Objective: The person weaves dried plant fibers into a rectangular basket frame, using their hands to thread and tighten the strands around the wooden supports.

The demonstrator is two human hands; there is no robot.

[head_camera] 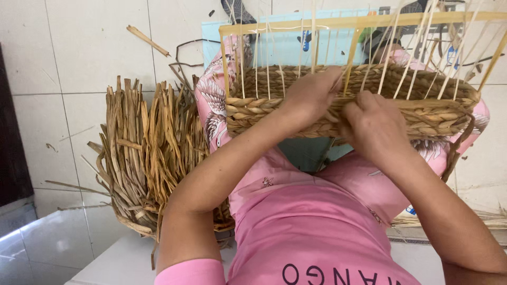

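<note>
Centre frame, our left hand [311, 97] and right hand [375, 126] both pinch closed on the woven basket [422, 108] — a slipped strand could loosen the braid, we judge.

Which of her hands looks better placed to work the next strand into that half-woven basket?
Probably the left hand: its fingertips sit at the top of the woven basket wall, right among the upright stakes. The right hand lies flat against the wall's outer face, seemingly steadying it.

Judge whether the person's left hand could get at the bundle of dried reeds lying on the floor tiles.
Probably yes: the left hand rests on the woven basket, and the bundle of dried reeds lies beside that arm with nothing between.
</note>
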